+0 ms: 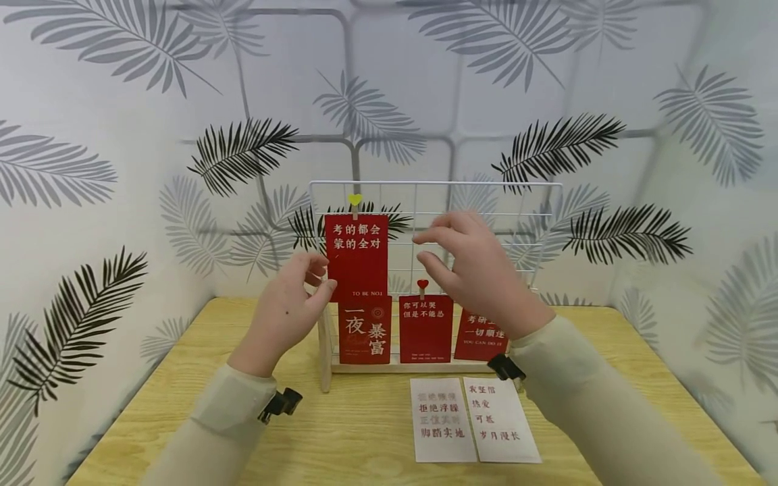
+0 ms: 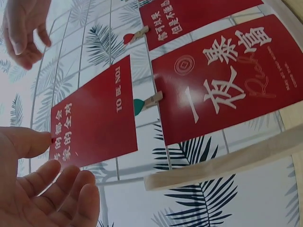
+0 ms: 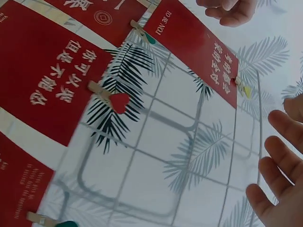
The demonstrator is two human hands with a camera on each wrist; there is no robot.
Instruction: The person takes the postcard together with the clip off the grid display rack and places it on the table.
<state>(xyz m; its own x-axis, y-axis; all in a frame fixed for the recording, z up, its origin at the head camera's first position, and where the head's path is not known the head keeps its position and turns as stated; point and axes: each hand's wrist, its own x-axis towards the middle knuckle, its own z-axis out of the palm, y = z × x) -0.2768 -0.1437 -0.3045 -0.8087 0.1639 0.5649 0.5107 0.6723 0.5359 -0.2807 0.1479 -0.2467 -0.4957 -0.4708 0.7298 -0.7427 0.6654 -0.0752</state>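
A white wire grid rack point(image 1: 486, 196) stands on a wooden base on the table. Several red cards hang from it on small clips. The upper card point(image 1: 356, 256) hangs from a yellow heart clip point(image 1: 355, 200). My left hand point(image 1: 316, 270) hovers at that card's left edge with its fingers relaxed, and the thumb point(image 2: 28, 142) reaches the card's edge point(image 2: 94, 118). My right hand point(image 1: 421, 248) floats in front of the grid, thumb and forefinger apart, holding nothing. Just below it is a red heart clip point(image 1: 422, 285) on the middle card point(image 1: 425, 329). The right wrist view shows the bare grid point(image 3: 156, 156) beside that hand's fingers point(image 3: 279, 165).
Two white cards point(image 1: 442, 418) point(image 1: 500, 418) with red writing lie side by side on the wooden table point(image 1: 182, 405) in front of the rack. Leaf-patterned walls point(image 1: 91, 202) close in the back and both sides. The lower row holds red cards at the left point(image 1: 365, 331) and the right point(image 1: 480, 334).
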